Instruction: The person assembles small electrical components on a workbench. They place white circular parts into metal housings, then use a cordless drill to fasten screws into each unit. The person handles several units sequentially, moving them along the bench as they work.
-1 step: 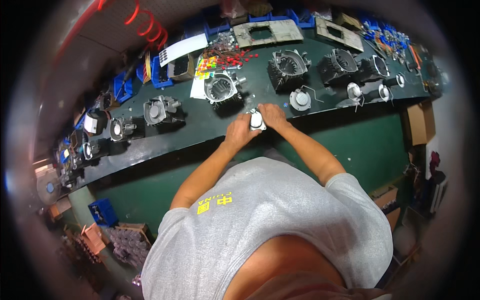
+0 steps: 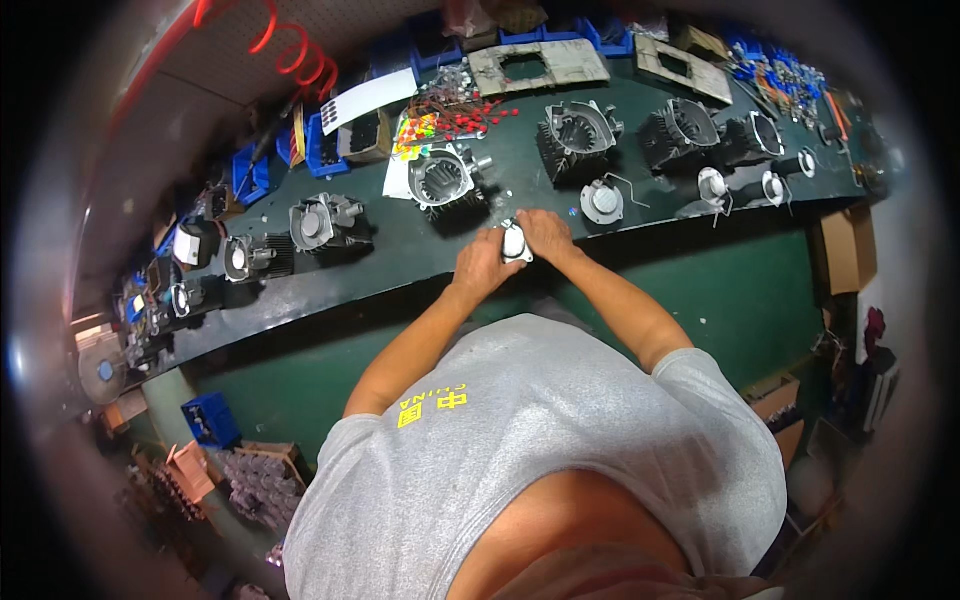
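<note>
Both hands grip a small round silver metal part with a flange (image 2: 514,243) at the bench's front edge. My left hand (image 2: 484,262) is closed on its left side. On its far right side, my right hand (image 2: 546,234) is closed too, with some fingertips hidden behind the part. Just beyond my left hand stands a finned metal housing (image 2: 441,178), its open round cavity facing up. To the right of my hands lies a similar flanged metal part (image 2: 603,201) with a bent thin rod.
More finned housings (image 2: 580,130) stand along the dark green bench (image 2: 400,262), some with round parts seated in them (image 2: 318,228). Several flanged parts (image 2: 712,186) lie at the right. Behind are red-tipped wires (image 2: 476,122), blue bins (image 2: 322,150) and a flat plate with a square hole (image 2: 540,68).
The whole view has shifted very slightly to the right. Both hands keep the same hold on the metal part.
</note>
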`<state>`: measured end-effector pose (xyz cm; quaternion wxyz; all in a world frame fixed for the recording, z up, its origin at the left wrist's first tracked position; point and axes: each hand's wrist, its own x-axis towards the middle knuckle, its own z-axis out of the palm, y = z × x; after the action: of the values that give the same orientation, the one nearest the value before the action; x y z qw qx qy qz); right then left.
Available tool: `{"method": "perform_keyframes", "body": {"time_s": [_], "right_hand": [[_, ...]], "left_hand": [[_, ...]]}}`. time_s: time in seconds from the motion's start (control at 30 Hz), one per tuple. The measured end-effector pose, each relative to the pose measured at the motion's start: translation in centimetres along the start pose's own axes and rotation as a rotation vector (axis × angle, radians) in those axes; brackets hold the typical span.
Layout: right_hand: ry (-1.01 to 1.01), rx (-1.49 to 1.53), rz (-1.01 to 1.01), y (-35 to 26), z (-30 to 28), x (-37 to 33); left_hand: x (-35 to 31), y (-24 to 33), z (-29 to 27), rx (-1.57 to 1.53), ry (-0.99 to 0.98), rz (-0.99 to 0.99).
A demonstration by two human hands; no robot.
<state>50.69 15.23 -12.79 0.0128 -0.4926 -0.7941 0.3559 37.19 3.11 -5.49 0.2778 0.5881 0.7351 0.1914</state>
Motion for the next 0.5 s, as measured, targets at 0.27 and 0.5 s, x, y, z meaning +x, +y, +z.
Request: {"method": "perform_keyframes", "body": {"time_s": [0.27,0.5], "right_hand": [[-0.012,0.190,-0.043,0.6,-1.8,1.1],[0.035,0.280,-0.043,1.4,-1.3,1.0]], "left_hand": [[2.9,1.8,1.5,0.087,0.028,-0.127],[3.3,2.0,1.8,0.112,0.009,-0.121]]}}
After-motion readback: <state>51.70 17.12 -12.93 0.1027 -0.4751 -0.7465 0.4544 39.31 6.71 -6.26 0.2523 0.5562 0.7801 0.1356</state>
